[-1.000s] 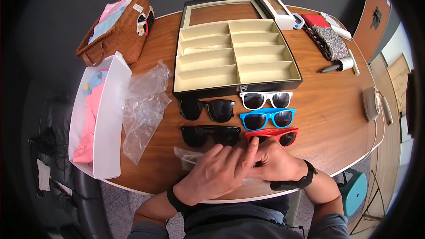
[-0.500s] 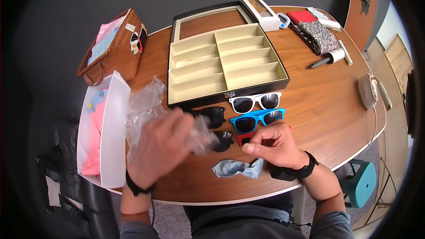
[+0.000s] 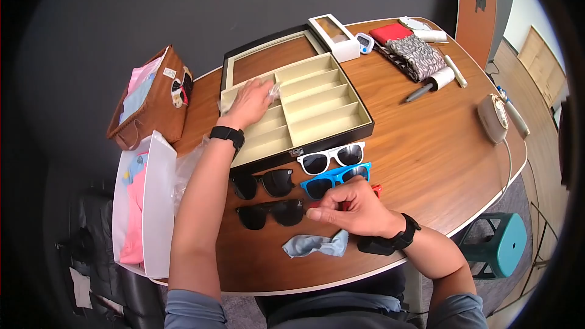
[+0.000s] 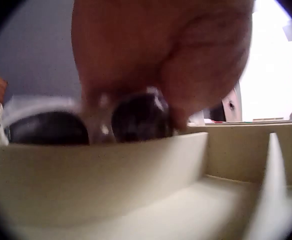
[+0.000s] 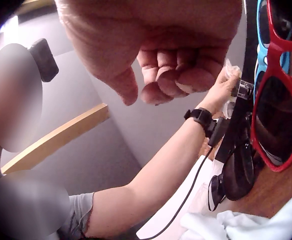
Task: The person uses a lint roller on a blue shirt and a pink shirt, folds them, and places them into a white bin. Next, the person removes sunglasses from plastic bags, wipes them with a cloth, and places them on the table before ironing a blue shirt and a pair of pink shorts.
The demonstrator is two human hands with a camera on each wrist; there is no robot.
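My left hand point(image 3: 248, 102) reaches over the left column of the open sunglasses case point(image 3: 364, 131). It grips clear-framed sunglasses point(image 4: 48, 127), whose dark lenses rise above a cream divider point(image 4: 101, 170) in the left wrist view; their lower part is hidden behind it. Near the table's front, my right hand point(image 3: 356, 210) hovers with loosely bent fingers and holds nothing. Beneath it, red sunglasses point(image 5: 281, 120) are mostly covered in the head view. Blue sunglasses point(image 3: 317, 187) and white sunglasses point(image 3: 332, 158) lie just beyond. Two black pairs of sunglasses point(image 3: 271, 214) lie to the left.
A crumpled grey-blue cloth point(image 3: 314, 245) lies by the front edge. Left stand a white box point(image 3: 159, 207) with pink fabric, a brown basket point(image 3: 164, 106) and a plastic bag point(image 3: 189, 167). A small white box point(image 3: 341, 42), a lint roller point(image 3: 439, 79) and folded fabric point(image 3: 414, 55) lie toward the back right.
My left hand has left the right hand and moved forward into the case, carrying the clear sunglasses. The cloth has come into sight near the right hand, whose fingers have loosened.
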